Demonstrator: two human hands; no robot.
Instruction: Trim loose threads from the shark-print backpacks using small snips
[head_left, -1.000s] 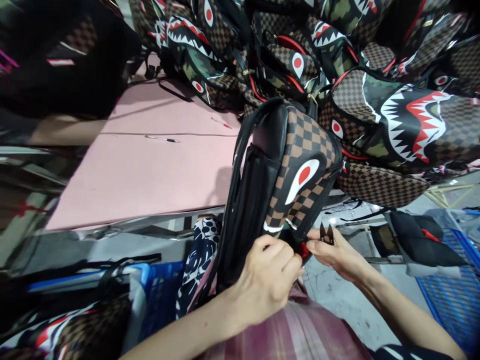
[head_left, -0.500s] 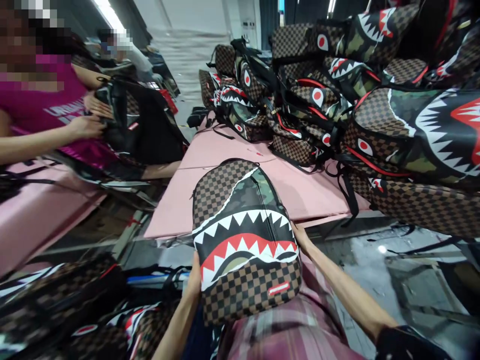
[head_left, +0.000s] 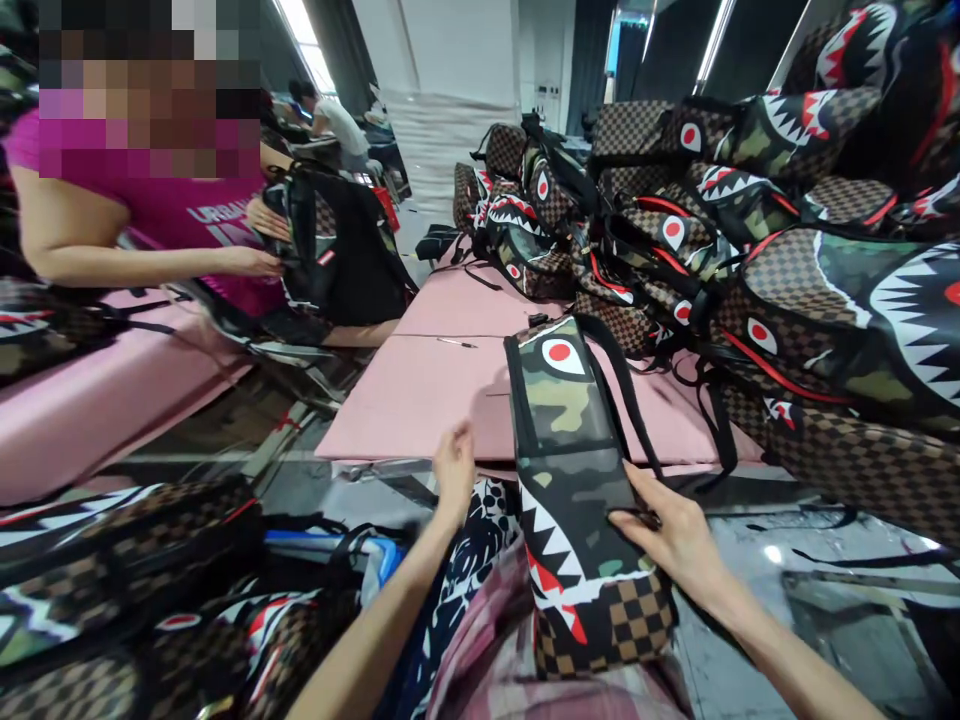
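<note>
A backpack (head_left: pixel 574 500) stands side-on over my lap, its camouflage side panel with a red-and-white eye facing me. White shark teeth and a brown check pattern show toward its base. My right hand (head_left: pixel 671 525) grips its right edge, at the back panel, with the thumb on the near side. Left of the bag, my left hand (head_left: pixel 454 470) is in the air, apart from it, fingers loosely curled with nothing in them. Black straps (head_left: pixel 626 390) hang behind the bag onto the pink table (head_left: pixel 420 410).
Matching backpacks (head_left: pixel 660 230) are heaped at the table's right and back. More bags (head_left: pixel 150 590) lie low at my left. A pen (head_left: pixel 459 344) lies on the table. Across on the left, a person in a magenta shirt (head_left: pixel 165 220) handles a black backpack (head_left: pixel 337 250).
The backpack has turned from its shark-mouth front to its side and shifted right. My left hand has let go of it. My right hand still holds it. The view has swung left.
</note>
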